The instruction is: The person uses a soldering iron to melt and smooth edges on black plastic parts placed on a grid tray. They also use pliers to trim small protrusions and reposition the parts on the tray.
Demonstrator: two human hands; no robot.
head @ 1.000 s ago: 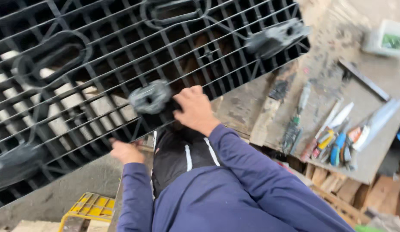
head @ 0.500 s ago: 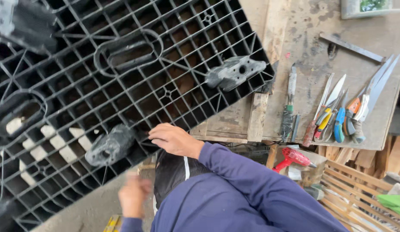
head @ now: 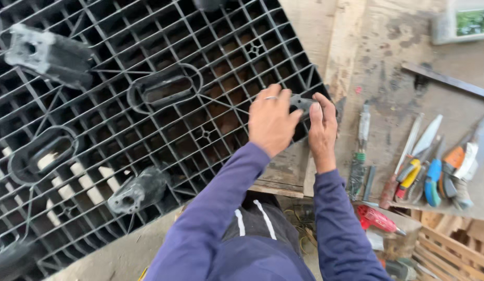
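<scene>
Both hands at the near corner of the black plastic pallet [head: 148, 104]. Left hand [head: 271, 122] laid flat, fingers spread over the grid; right hand [head: 323, 130] curled at 3 o'clock of it, pinching the grey corner foot [head: 303, 103] between the two. Probably stiff and bulky rather than heavy, ribbed, easy to grip through the openings or at the edge; moulded feet [head: 139, 191] look scuffed, perhaps brittle. Beyond, at 3 o'clock, a worn wooden table [head: 387, 78] strewn with screwdrivers and pliers [head: 424, 171]; at 5 o'clock a red tool [head: 376, 218] below; at 1 o'clock a pale tray [head: 463, 23]. Concrete floor [head: 112, 255] at 7 o'clock.
</scene>
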